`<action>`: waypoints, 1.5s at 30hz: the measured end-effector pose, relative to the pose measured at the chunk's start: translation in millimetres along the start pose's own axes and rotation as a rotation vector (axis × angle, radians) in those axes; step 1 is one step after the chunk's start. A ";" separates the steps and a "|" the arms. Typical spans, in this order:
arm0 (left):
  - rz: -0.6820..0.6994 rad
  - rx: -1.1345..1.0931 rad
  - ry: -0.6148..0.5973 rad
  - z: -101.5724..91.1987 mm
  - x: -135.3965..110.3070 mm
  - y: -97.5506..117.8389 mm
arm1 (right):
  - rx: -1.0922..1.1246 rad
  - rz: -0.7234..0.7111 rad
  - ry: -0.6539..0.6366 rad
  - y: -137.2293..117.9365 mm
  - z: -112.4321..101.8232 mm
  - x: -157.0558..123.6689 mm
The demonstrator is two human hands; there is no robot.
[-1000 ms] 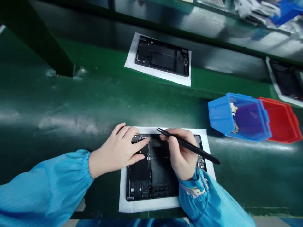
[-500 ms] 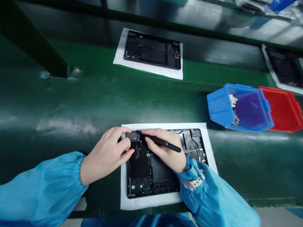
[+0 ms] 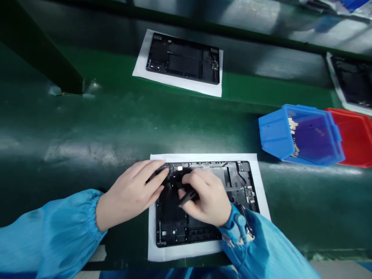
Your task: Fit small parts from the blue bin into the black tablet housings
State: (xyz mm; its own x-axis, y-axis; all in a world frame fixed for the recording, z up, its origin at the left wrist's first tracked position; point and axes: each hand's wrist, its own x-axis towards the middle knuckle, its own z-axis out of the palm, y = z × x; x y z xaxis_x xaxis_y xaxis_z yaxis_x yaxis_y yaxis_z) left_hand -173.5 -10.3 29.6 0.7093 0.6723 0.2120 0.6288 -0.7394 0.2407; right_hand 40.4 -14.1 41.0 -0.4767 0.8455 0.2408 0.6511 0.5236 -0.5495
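Right hand [image 3: 207, 197] grips black tweezers [image 3: 187, 198] over a black tablet casing [image 3: 174, 211]

A green desk [image 3: 87, 128] fills most of the view. At its near edge, in the middle, the casing lies flat on a white sheet [image 3: 174, 252], inner side up, with the sheet showing as a border around it. Farther back, on a strip by the rear wall of the desk, a second tablet casing [image 3: 183, 58] lies on a second white sheet [image 3: 177, 82]. A third tablet casing [image 3: 354, 81] is cut off by the right edge of the view.

To the right stand a blue bin [image 3: 274, 133] and, just beside it, a red bin [image 3: 357, 135].

The left hand [image 3: 132, 190] is loosely open, palm down, with its fingers slightly bent and apart; the fingertips are at the upper left corner of the near casing. Whether they press on anything small there cannot be told. The right hand is closed, its fingers curled around the tweezers, above the left half of the casing; the two hands are near each other but apart. A blue wristband [image 3: 240, 221] circles the right wrist. The tweezers slant among the fingers, dark and blurred, and their working tips cannot be made out.

Near the right side of the casing sits a small circuit board [image 3: 249, 193]. Small pale parts [image 3: 293, 126] lie inside the blue bin. Smallest is a white patch [image 3: 180, 168] near the casing's upper edge, between the hands.
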 end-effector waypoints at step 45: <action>-0.104 -0.090 -0.080 8.1 42.3 -6.1 | 0.052 -0.327 0.338 -26.8 -51.6 -40.7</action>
State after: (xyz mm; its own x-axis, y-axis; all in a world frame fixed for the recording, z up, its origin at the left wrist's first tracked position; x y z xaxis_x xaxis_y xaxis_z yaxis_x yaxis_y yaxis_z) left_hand -144.7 22.4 29.4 0.6672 0.7372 0.1067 0.6716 -0.6574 0.3418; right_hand 72.8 -57.2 87.2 -0.4274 0.6287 0.6497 0.4647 0.7692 -0.4387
